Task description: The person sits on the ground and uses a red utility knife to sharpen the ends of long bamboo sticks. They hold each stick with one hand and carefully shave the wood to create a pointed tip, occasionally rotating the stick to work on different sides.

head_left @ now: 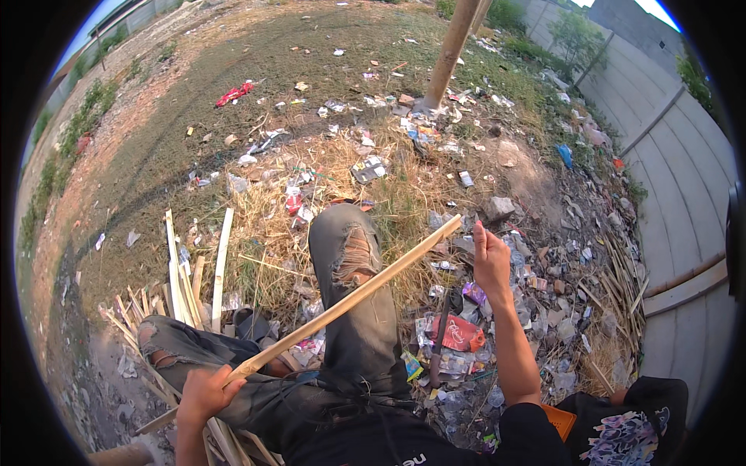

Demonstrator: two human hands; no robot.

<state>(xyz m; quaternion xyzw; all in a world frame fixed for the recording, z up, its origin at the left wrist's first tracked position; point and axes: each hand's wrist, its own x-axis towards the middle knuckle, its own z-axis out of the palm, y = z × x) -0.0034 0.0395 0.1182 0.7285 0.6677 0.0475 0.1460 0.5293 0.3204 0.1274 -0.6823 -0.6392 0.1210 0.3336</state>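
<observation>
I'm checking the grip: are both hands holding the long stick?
No, only the left hand grips the stick; the right hand is raised beside its tip.

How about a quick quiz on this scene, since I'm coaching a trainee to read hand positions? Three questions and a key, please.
1. Which hand grips the pale wooden strip?
2. True or false: the trousers are ripped.
3. Where is the right hand?
a) Wrapped around the strip's middle
b) Raised beside the strip's far end, apart from it
c) Flat against the trousers

Key:
1. The left hand.
2. True.
3. b
</observation>
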